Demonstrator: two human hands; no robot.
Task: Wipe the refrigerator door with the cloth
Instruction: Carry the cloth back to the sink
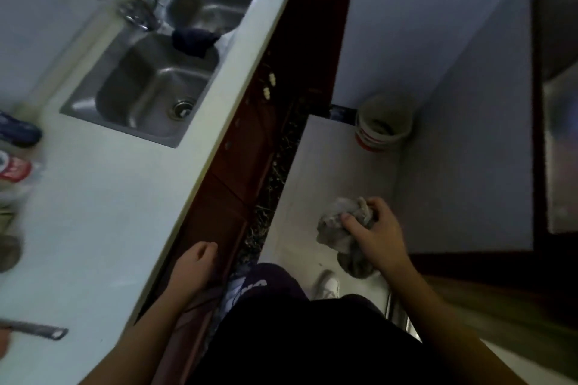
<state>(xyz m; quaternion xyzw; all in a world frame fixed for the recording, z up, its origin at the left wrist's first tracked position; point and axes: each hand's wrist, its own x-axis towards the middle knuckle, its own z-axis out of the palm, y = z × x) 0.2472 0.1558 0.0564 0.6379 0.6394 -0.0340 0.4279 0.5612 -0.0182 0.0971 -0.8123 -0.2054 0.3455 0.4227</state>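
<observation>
The right hand (pixel 380 228) grips a crumpled grey cloth (pixel 334 223), soft and wrinkled, with the thumb and curled fingers (pixel 352 219) pinching the wad. Its bunched bulk bulges beyond the fingertips and a limp tail hangs under the palm, so its long axis runs from the fingertips back below the wrist. The left hand (pixel 195 262) hangs with fingers loosely curled, holding nothing, just beside the smooth pale countertop (pixel 93 197) edge. Blur smears the cloth's weave, and the fingers hide its middle.
</observation>
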